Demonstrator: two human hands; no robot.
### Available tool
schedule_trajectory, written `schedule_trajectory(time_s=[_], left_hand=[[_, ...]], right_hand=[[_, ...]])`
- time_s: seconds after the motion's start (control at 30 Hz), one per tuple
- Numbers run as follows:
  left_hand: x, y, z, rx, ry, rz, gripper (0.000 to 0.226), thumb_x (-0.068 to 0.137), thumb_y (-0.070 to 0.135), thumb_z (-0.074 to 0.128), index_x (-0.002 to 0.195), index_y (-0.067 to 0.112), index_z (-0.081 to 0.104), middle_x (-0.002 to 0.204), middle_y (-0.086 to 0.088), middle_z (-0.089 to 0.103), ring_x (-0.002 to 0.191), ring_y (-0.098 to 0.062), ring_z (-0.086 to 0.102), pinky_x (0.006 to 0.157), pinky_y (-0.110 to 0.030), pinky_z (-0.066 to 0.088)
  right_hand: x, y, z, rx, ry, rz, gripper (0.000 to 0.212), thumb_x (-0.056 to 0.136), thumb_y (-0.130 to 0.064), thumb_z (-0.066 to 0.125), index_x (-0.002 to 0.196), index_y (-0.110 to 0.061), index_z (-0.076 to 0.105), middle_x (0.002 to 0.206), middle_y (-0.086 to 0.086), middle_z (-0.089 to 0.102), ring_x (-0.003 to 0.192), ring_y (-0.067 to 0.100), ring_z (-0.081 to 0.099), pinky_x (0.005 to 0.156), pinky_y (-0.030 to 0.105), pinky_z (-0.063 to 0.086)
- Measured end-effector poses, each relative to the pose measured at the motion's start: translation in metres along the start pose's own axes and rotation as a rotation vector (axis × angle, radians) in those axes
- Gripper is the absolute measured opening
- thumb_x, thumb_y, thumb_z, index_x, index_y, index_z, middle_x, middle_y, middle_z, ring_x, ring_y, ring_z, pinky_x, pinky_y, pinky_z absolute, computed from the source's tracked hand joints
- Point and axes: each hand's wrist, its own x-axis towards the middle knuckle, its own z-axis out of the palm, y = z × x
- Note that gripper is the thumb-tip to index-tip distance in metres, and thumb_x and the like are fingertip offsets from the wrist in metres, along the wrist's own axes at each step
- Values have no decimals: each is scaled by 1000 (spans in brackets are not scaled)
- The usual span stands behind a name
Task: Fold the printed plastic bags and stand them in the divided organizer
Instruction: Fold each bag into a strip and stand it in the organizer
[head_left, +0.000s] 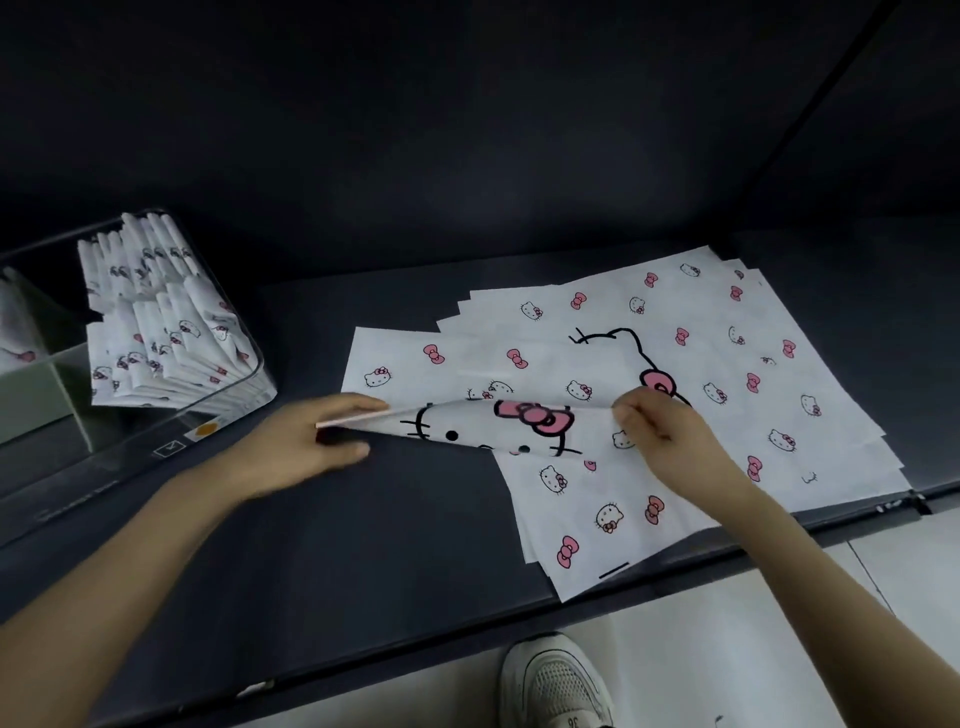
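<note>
A stack of flat white bags (701, 364) printed with cat faces and pink bows lies spread on the dark shelf. The top bag (488, 423) is lifted at its near edge and curls over, showing a big cat face with a pink bow. My left hand (311, 441) pinches its left corner between thumb and fingers. My right hand (654, 421) pinches the same edge further right. At the far left stands the clear divided organizer (244, 415), with several folded bags (161, 322) upright in its right compartment.
The dark shelf (363, 545) has a back wall close behind and a front edge running diagonally at the lower right. Below it are pale floor tiles and a white sneaker (558, 680). A green divider (36, 395) sits inside the organizer.
</note>
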Motion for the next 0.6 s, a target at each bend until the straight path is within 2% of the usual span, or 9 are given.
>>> schedule_trajectory(time_s=[0.07, 0.13, 0.2, 0.23, 0.27, 0.3, 0.37, 0.47, 0.6], left_hand=[[9, 2, 4, -158, 147, -69, 14, 94, 26, 60, 98, 38, 66, 106, 16, 68, 104, -8, 61, 97, -27, 42], [17, 3, 10, -215, 240, -123, 17, 97, 25, 53, 93, 34, 66, 92, 23, 67, 98, -6, 63, 93, -29, 45], [24, 3, 12, -235, 285, -142, 18, 98, 27, 51, 92, 34, 66, 86, 28, 68, 95, -3, 63, 90, -29, 46], [27, 1, 13, -225, 296, -154, 18, 98, 29, 51, 93, 31, 67, 90, 25, 70, 95, -5, 63, 90, -31, 47], [31, -1, 13, -194, 310, -167, 20, 98, 31, 50, 94, 25, 69, 94, 16, 72, 94, -10, 64, 90, -34, 47], [34, -3, 15, -127, 332, -178, 26, 99, 33, 48, 94, 17, 69, 93, 7, 72, 92, -16, 64, 86, -36, 47], [40, 0, 19, 42, 409, -207, 38, 99, 36, 46, 83, 5, 61, 77, -5, 65, 79, -26, 59, 69, -36, 42], [47, 5, 28, 226, 565, -233, 43, 98, 35, 47, 65, 8, 44, 58, -4, 49, 61, -25, 49, 53, -33, 27], [52, 0, 36, 328, 753, -148, 33, 93, 24, 61, 68, 4, 56, 59, -3, 48, 50, -24, 45, 45, -24, 23]], right_hand=[[10, -5, -6, 179, 12, 94, 17, 97, -19, 53, 81, -19, 58, 70, -4, 53, 52, -3, 45, 51, 9, 35], [14, 0, -13, 337, -63, 179, 6, 92, -22, 61, 92, -17, 64, 84, -3, 63, 61, -7, 56, 59, 8, 41], [17, 10, -17, 438, -158, 255, 16, 87, -18, 67, 103, -16, 67, 100, -2, 71, 85, 6, 68, 78, 20, 49], [19, 17, -15, 458, -145, 288, 20, 85, -18, 70, 103, -11, 67, 99, -1, 72, 88, 14, 68, 82, 27, 49], [22, 21, -12, 456, -89, 320, 26, 83, -22, 73, 96, -1, 65, 90, 1, 69, 81, 20, 65, 80, 31, 47], [27, 23, -8, 441, -8, 353, 37, 81, -26, 74, 83, 7, 56, 78, 7, 59, 70, 23, 55, 73, 32, 41], [37, 21, 3, 350, 146, 392, 42, 83, -20, 72, 65, -3, 38, 65, 10, 36, 62, 21, 33, 63, 30, 28], [52, 12, 15, 144, 263, 402, 48, 84, -15, 66, 58, -16, 26, 56, 3, 25, 57, 20, 22, 55, 31, 16], [56, 11, 22, -115, 346, 305, 50, 90, -20, 60, 59, -18, 21, 51, -3, 22, 57, 21, 20, 51, 32, 18]])
